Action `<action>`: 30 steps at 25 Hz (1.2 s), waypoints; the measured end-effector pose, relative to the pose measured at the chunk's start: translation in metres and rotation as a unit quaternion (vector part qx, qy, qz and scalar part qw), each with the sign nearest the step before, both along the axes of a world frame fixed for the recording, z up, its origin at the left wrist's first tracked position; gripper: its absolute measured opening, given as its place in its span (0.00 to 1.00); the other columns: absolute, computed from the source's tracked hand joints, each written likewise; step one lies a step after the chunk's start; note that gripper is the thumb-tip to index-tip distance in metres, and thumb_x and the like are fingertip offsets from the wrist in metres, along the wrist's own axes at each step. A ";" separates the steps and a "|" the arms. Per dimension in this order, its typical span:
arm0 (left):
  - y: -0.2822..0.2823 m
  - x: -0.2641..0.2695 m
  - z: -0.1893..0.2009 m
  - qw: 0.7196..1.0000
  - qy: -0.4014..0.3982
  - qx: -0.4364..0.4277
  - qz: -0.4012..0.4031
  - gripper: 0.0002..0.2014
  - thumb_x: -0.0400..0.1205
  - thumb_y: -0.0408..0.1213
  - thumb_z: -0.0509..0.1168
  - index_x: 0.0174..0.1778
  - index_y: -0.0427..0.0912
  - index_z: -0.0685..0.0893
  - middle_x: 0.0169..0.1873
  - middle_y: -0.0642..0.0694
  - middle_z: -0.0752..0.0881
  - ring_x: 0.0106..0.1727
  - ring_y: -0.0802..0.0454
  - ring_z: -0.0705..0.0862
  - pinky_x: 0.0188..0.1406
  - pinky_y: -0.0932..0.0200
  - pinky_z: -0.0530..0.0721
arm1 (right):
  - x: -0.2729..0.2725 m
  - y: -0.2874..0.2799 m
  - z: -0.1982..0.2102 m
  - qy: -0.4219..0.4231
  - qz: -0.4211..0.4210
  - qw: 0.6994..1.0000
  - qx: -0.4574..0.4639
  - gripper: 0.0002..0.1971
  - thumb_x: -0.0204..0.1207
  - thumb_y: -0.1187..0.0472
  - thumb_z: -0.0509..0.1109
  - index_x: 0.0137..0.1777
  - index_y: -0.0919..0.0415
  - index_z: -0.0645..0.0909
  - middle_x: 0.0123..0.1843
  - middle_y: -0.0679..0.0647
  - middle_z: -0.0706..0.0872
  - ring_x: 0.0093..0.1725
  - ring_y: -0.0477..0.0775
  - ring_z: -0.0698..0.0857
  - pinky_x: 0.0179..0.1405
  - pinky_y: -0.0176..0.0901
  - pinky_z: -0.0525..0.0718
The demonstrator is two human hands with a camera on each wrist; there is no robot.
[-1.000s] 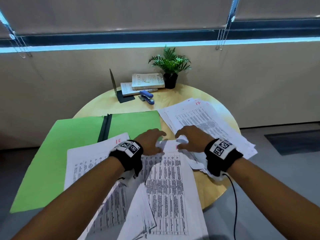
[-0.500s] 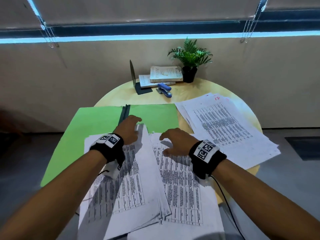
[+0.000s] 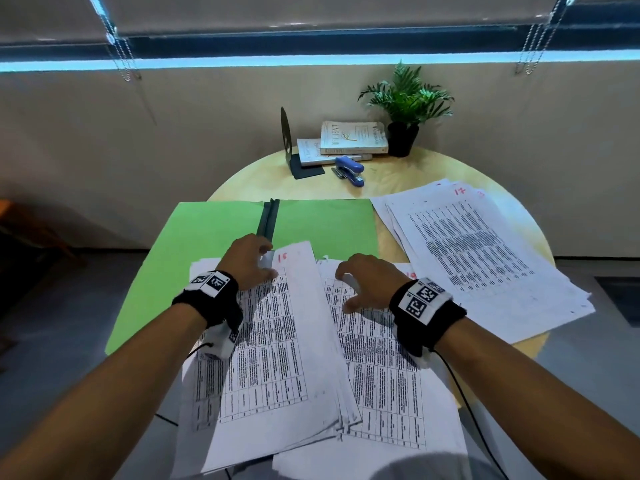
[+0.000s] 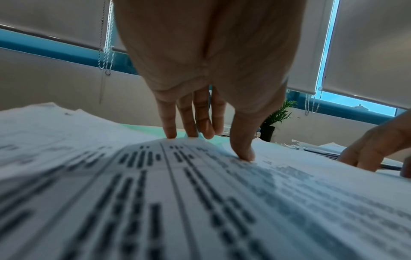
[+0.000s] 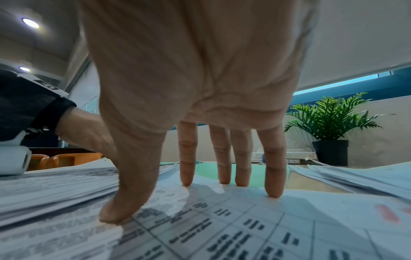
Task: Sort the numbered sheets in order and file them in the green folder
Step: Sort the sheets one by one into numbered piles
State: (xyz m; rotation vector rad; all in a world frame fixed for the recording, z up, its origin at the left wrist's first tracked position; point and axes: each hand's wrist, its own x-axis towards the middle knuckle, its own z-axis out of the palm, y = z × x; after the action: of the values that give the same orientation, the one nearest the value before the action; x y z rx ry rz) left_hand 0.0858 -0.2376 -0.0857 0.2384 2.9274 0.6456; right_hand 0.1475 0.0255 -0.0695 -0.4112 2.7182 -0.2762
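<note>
Nearest me, two loose stacks of numbered sheets overhang the near edge of the worktop (image 3: 398, 174). My left hand (image 3: 247, 259) rests fingertips-down on the left stack (image 3: 277, 358), at the far corner of the top sheet marked 15 in red; the fingers are fairly straight and grip nothing. My right hand (image 3: 367, 284) stands spread on its fingertips on the right stack (image 3: 384, 375), also holding nothing. I judge the sorting only partly done: the sheets are split into piles, and nothing is filed.

The green folder (image 3: 207, 233) lies open just beyond, its near part covered by the left stack. To the right sits a third stack (image 3: 485, 251), topped by a sheet marked 17.

At the far edge are a blue stapler (image 3: 349, 169), books (image 3: 349, 138), a black bookend (image 3: 294, 150) and a potted plant (image 3: 403, 109), well clear of the filing.
</note>
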 end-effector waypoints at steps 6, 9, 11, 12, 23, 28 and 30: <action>-0.003 -0.007 -0.009 0.996 -0.022 -0.064 -0.049 0.30 0.74 0.48 0.76 0.70 0.45 0.77 0.67 0.42 0.74 0.67 0.42 0.74 0.67 0.49 0.75 | -0.002 0.018 0.011 -0.028 -0.006 0.996 0.083 0.47 0.51 0.36 0.86 0.66 0.56 0.70 0.59 0.54 0.78 0.60 0.58 0.79 0.56 0.53 0.77; -0.002 -0.010 -0.010 0.996 -0.020 -0.059 -0.062 0.25 0.73 0.46 0.76 0.65 0.49 0.79 0.65 0.45 0.76 0.68 0.43 0.74 0.67 0.46 0.75 | -0.003 0.033 0.016 -0.026 -0.020 0.991 0.128 0.48 0.47 0.35 0.87 0.62 0.56 0.69 0.52 0.51 0.76 0.58 0.58 0.80 0.54 0.54 0.74; 0.001 -0.010 -0.008 0.996 -0.024 -0.065 -0.062 0.29 0.73 0.44 0.76 0.70 0.49 0.74 0.67 0.47 0.78 0.70 0.42 0.74 0.72 0.39 0.70 | -0.004 0.040 0.016 -0.021 -0.032 0.989 0.142 0.48 0.46 0.32 0.85 0.61 0.56 0.70 0.51 0.51 0.74 0.59 0.59 0.78 0.59 0.58 0.74; 0.003 -0.011 -0.007 0.995 -0.034 -0.079 -0.060 0.33 0.73 0.42 0.75 0.74 0.49 0.71 0.69 0.48 0.77 0.72 0.42 0.73 0.76 0.35 0.64 | -0.004 0.042 0.016 -0.015 -0.034 0.989 0.146 0.49 0.45 0.31 0.84 0.61 0.56 0.71 0.53 0.52 0.75 0.59 0.59 0.78 0.60 0.58 0.73; 0.027 -0.008 0.022 0.976 -0.072 -0.163 -0.123 0.26 0.72 0.37 0.73 0.64 0.40 0.72 0.61 0.42 0.78 0.67 0.41 0.74 0.75 0.35 0.62 | -0.008 0.049 0.010 0.013 -0.039 0.985 0.167 0.51 0.41 0.24 0.80 0.59 0.58 0.74 0.61 0.55 0.74 0.66 0.60 0.71 0.67 0.61 0.69; 0.026 -0.006 0.031 0.978 -0.107 -0.082 -0.159 0.30 0.73 0.28 0.73 0.67 0.37 0.64 0.49 0.39 0.85 0.48 0.40 0.85 0.36 0.54 0.83 | -0.009 0.049 0.013 -0.002 -0.053 0.990 0.129 0.56 0.41 0.29 0.84 0.65 0.59 0.67 0.64 0.55 0.73 0.66 0.60 0.74 0.69 0.63 0.71; 0.025 -0.009 0.031 0.979 -0.108 -0.081 -0.155 0.32 0.74 0.23 0.69 0.71 0.40 0.61 0.47 0.39 0.86 0.45 0.43 0.84 0.36 0.52 0.83 | -0.010 0.048 0.013 -0.008 -0.051 0.992 0.114 0.56 0.41 0.30 0.85 0.64 0.59 0.65 0.56 0.52 0.74 0.63 0.59 0.78 0.68 0.67 0.70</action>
State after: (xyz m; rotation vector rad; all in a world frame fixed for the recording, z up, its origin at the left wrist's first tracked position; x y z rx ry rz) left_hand 0.0766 -0.2123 -0.0543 0.5552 2.6356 0.3584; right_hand 0.1378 0.0737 -0.0563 -0.2060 2.7190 0.0068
